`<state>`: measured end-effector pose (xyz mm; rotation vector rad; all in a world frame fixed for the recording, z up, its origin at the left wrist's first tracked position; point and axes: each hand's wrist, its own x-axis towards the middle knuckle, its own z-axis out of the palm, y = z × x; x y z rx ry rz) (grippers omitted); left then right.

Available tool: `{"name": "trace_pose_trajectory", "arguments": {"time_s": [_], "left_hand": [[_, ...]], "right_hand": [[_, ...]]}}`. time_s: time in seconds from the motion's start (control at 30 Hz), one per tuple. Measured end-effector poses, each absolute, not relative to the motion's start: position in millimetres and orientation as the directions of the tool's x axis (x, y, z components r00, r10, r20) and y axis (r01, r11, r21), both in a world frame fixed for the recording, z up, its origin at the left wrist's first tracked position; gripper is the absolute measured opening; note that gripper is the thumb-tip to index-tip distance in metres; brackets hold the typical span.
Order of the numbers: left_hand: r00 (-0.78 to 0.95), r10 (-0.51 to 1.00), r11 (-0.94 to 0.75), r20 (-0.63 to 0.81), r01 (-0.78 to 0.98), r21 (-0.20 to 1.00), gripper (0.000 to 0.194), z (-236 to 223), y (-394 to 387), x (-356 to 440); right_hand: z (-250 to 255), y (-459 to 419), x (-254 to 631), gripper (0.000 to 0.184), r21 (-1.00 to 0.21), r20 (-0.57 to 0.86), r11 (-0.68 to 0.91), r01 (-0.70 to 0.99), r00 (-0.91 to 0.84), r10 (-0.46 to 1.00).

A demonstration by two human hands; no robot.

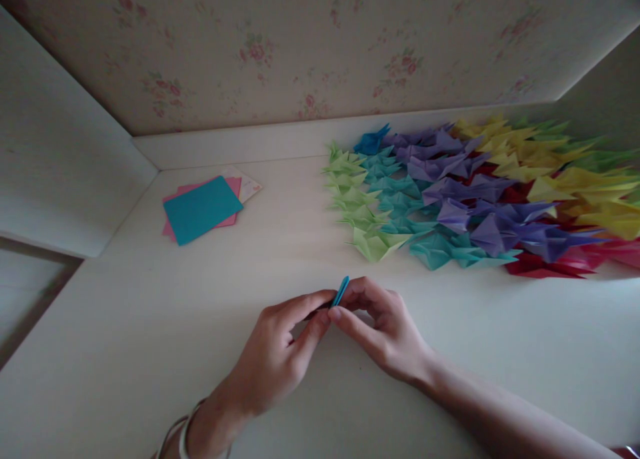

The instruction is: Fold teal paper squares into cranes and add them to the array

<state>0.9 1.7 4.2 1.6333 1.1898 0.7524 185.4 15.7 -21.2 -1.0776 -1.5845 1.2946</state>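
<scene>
A narrow blue folded paper (341, 291) sits pinched between the left hand (283, 349) and right hand (387, 329), each grip closed on it above the white bench (165, 352). Beyond lie rows of colourful folded paper figures (450, 192) and, leftward, a teal sheet (203, 209) on pink paper (231, 220).

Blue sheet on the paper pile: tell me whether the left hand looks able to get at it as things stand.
Probably yes: the blue sheet lies uncovered on top, with only tabletop between it and the left hand, though that holds folded blue paper.
</scene>
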Motion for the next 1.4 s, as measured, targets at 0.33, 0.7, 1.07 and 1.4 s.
{"name": "trace_pose_trajectory", "arguments": {"time_s": [0.33,0.7,1.07,1.4], "left_hand": [[0.331,0.915,-0.382,0.231,0.525,0.76,0.038,-12,-5,-1],[0.422,0.857,-0.504,0.294,0.572,0.647,0.052,-10,-8,-1],[0.165,0.971,-0.227,0.173,0.401,0.888,0.021,-5,4,-2],[0.226,0.936,0.259,-0.271,0.083,0.962,0.012,-6,9,-6]], "right_hand": [[-23,13,186,0.007,-0.947,0.166,0.249,0.201,-0.355,0.92],[-25,9,182,0.034,-0.746,0.439,0.58,0.327,-0.413,0.798],[-25,7,184,0.036,-0.793,0.371,0.489,0.363,-0.349,0.861],[-25,13,188,0.021,-0.842,0.365,0.45,0.297,-0.301,0.881]]}}
